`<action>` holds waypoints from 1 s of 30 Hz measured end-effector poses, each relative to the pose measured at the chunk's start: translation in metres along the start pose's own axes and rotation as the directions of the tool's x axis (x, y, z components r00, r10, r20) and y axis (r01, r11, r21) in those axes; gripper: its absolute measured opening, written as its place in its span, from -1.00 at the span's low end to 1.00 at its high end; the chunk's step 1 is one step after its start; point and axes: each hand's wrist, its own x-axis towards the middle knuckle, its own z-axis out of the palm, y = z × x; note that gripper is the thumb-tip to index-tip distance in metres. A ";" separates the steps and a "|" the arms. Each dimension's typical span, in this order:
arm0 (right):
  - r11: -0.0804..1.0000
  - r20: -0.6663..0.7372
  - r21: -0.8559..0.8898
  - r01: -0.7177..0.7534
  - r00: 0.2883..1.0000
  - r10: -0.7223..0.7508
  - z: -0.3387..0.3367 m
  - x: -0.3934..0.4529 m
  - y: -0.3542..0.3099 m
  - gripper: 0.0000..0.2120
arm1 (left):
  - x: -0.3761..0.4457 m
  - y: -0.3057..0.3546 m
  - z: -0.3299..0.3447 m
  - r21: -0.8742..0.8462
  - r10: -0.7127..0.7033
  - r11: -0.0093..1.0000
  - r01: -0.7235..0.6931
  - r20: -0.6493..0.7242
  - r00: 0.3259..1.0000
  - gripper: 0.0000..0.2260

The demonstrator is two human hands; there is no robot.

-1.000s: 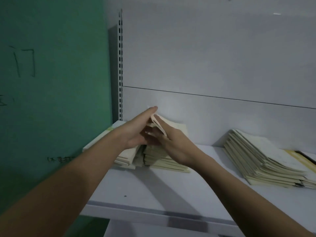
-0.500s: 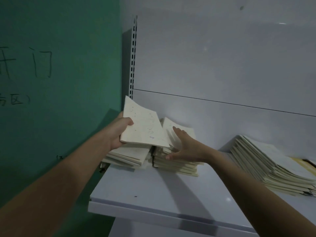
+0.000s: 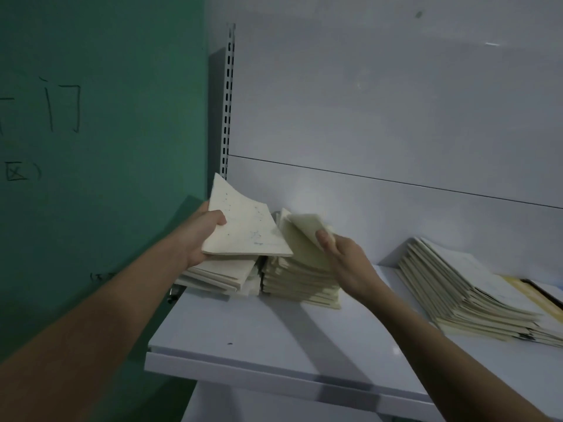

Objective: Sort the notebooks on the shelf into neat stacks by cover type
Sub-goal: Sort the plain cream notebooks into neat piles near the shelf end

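Note:
My left hand (image 3: 199, 234) grips a cream notebook (image 3: 243, 228) with small dark marks on its cover, held tilted above the leftmost stack (image 3: 217, 277) on the white shelf (image 3: 274, 345). My right hand (image 3: 342, 258) pinches the lifted corner of the top notebook (image 3: 304, 236) of the middle stack (image 3: 300, 284), peeling it up. A third, slanted stack (image 3: 463, 289) of cream notebooks lies at the right of the shelf.
A green wall (image 3: 100, 147) with dark writing stands at the left. The shelf's slotted upright (image 3: 228, 99) and white back panel (image 3: 380, 117) rise behind the stacks. Yellow and dark covers (image 3: 536, 295) lie at the far right edge.
My left hand has taken a notebook off the middle stack and holds it over the left stack. My right hand has shifted from resting on the middle stack to lifting its top notebook.

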 end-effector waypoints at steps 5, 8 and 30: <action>0.989 -0.052 0.059 0.133 0.990 -0.130 0.012 0.005 -0.036 -0.60 | -0.007 0.001 0.025 -0.018 -0.023 1.000 0.024 0.060 0.998 -0.74; 0.944 0.142 -0.172 0.281 0.956 -0.258 0.039 -0.003 -0.055 -0.51 | -0.012 0.001 0.034 -0.133 -0.093 0.985 0.114 0.156 0.983 -0.71; 0.825 0.115 -0.525 0.210 0.978 -0.176 0.019 -0.044 0.030 -0.56 | -0.013 -0.010 -0.023 -0.262 -0.008 0.965 0.010 0.007 1.000 -0.60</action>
